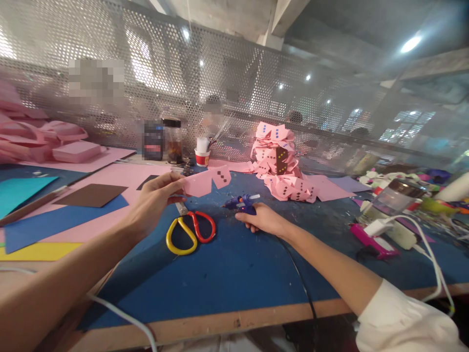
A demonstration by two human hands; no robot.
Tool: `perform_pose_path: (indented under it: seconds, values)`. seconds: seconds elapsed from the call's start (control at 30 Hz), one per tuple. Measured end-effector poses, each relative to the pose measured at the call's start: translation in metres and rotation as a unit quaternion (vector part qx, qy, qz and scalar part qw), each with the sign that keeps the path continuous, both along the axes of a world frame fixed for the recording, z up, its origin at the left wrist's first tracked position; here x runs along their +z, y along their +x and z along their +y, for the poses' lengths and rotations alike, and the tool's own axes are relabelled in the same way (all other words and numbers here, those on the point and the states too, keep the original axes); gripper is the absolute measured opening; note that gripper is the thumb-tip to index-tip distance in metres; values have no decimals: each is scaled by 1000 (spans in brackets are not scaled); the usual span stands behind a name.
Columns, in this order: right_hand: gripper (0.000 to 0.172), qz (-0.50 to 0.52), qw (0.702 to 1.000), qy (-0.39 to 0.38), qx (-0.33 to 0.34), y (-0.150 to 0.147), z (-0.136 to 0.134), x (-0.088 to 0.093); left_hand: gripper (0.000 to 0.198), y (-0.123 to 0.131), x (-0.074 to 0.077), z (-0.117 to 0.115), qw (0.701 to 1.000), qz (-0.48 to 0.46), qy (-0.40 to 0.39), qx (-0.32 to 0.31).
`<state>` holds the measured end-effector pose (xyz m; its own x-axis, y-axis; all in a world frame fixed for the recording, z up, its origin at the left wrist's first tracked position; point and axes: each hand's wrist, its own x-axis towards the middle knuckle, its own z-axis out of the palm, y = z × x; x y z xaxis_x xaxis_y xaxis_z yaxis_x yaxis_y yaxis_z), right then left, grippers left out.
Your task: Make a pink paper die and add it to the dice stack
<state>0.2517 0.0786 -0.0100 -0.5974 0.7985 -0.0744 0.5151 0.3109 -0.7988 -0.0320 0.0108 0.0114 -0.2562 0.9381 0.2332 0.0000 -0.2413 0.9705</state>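
Between the closed fingers of my left hand [159, 195] is a cut piece of pink paper [200, 184] with dark squares near its far end and a notch in its lower edge. My right hand [262, 218] grips a blue hot glue gun [242, 201] with a pale glue stick out of its back; its nozzle points left, below the paper and apart from it. Scissors [196, 227] with one yellow and one red handle lie on the blue table mat [234, 278] under my left hand, their blades partly hidden. Behind the glue gun stands a pile of folded pink paper pieces [276, 161] with small squares on them.
Brown [93, 195], blue and yellow sheets lie at left, near stacked pink pieces [25, 132]. A lidded jar [172, 142] and a red-white cup [202, 156] stand at the back, before a perforated metal screen [234, 83]. At right are a magenta power strip [373, 242], white cables and scraps.
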Motion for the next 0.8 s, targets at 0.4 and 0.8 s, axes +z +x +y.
perform_pose_path:
  seconds: [0.4,0.8]
  values:
    - [35,4,1000,0,-3,0,0,-1,21,-1,0,-1,1000,-1,-5,1]
    - [36,34,999,-19,-17,2,-1,-2,22,-2,-2,1,1000,2,-4,0]
